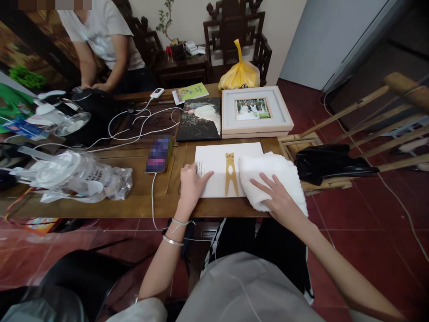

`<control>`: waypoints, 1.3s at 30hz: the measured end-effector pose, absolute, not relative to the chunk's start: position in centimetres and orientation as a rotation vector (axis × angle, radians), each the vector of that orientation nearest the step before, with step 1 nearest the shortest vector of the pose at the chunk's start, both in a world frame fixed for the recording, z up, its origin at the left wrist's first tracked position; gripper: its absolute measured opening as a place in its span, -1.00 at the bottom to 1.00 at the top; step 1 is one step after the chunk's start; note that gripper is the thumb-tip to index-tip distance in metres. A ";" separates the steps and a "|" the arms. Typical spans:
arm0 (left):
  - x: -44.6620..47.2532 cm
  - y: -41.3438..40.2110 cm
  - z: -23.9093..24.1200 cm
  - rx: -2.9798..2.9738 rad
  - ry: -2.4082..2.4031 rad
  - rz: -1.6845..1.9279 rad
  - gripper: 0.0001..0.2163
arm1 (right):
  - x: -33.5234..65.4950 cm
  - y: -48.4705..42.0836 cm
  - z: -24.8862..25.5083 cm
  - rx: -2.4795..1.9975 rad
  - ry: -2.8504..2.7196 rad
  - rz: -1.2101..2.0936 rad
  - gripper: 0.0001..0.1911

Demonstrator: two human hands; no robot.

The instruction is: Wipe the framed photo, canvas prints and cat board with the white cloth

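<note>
A flat white panel (214, 188) lies at the table's front edge, with small dark print near its left side. A gold, long-legged figure with a cat-like head (230, 172) is on its middle; I cannot tell whether it is printed or loose. At the panel's left edge is my left hand (191, 185), its thumb stretched over the top and its other fingers curled at the edge. My right hand (276, 197) rests flat, fingers spread, on a folded white towel (284, 172). That towel covers the panel's right part and reaches past the table edge.
Behind the panel lie a dark wedding photo (201, 118) and a framed photo (256, 127). A phone (158, 154) with a white cable, a bagged plastic cup (80, 174) and a black kettle (97, 112) stand leftward. Another person (103, 40) sits across; a bamboo chair (355, 116) is at right.
</note>
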State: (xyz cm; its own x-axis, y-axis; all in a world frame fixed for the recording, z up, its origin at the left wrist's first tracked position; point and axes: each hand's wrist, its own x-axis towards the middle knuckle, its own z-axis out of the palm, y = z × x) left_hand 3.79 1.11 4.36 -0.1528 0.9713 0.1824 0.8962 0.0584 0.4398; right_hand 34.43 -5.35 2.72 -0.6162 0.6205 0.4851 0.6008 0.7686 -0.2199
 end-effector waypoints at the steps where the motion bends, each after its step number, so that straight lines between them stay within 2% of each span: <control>1: 3.7 1.0 4.0 1.964 2.160 0.695 -0.55 | 34.5 -5.3 2.7 -0.915 -2.414 0.058 -0.68; 8: 2.8 1.6 2.1 2.328 1.604 0.635 -0.52 | 34.4 -6.4 4.2 -0.872 -2.480 0.031 -0.68; 14: 3.0 2.2 1.8 2.292 1.564 0.582 -0.51 | 34.5 -6.6 4.4 -0.896 -2.506 0.056 -0.65; 23: 3.3 3.3 1.4 2.191 1.542 0.741 -0.51 | 33.5 6.0 4.1 -1.154 -2.532 0.143 -0.47; 26: 3.2 3.2 1.1 2.139 1.552 0.814 -0.52 | 33.1 7.6 3.8 -1.195 -2.506 0.141 -0.42; 32: 3.5 2.7 1.1 2.084 1.598 0.901 -0.56 | 34.4 1.1 3.8 -0.952 -2.578 0.104 -0.57; 39: 2.9 2.4 1.2 2.112 1.549 0.831 -0.51 | 35.3 -5.6 4.5 -0.826 -2.549 0.168 -0.63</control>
State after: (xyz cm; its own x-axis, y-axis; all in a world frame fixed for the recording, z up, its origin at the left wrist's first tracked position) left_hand 2.92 2.38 1.16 0.2132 0.9495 0.2304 0.7172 -0.3122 0.6230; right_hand 35.26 -5.62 4.49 -0.7179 0.5817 0.3825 0.5263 0.8131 -0.2488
